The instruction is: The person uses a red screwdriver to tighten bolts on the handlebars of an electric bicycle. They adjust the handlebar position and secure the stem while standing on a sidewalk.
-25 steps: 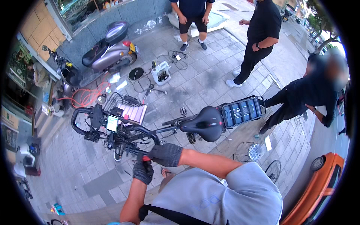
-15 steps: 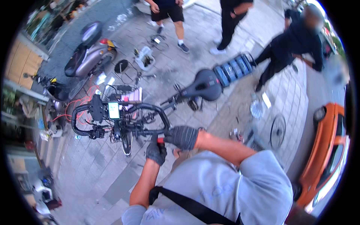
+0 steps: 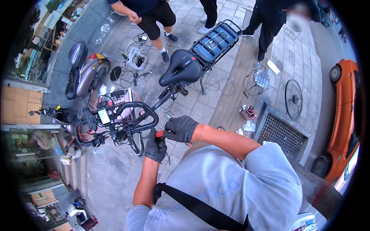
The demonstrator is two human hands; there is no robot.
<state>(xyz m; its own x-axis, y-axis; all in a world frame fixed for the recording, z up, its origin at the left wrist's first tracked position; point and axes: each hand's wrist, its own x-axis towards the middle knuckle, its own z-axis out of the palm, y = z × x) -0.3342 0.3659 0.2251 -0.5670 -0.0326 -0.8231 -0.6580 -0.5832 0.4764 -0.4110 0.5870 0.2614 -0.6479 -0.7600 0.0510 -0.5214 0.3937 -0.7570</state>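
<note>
Both my hands wear dark grey gloves and are closed close together over the pavement, beside the bicycle's handlebar (image 3: 148,109). My left hand (image 3: 155,149) grips a small red piece (image 3: 159,133) whose kind I cannot make out. From the right, my right hand (image 3: 180,129) closes on the same red piece, its fingers hiding most of it. Something thin and dark hangs below the left hand. The bicycle stands just ahead, with a lit display (image 3: 103,116) among its cables, a black saddle (image 3: 181,68) and a blue battery pack (image 3: 216,42) on the rear rack.
A parked scooter (image 3: 83,79), a white tub (image 3: 136,58) of parts and loose cables stand at the far left. To the right are a stool (image 3: 262,79), a bicycle wheel (image 3: 293,99), a metal grate (image 3: 283,133) and an orange car (image 3: 343,119). Several people stand beyond the bicycle.
The view has shifted, and the bicycle's saddle and battery appear nearer and larger. My hands stay together on the red piece. A person in shorts appears closer to the bicycle.
</note>
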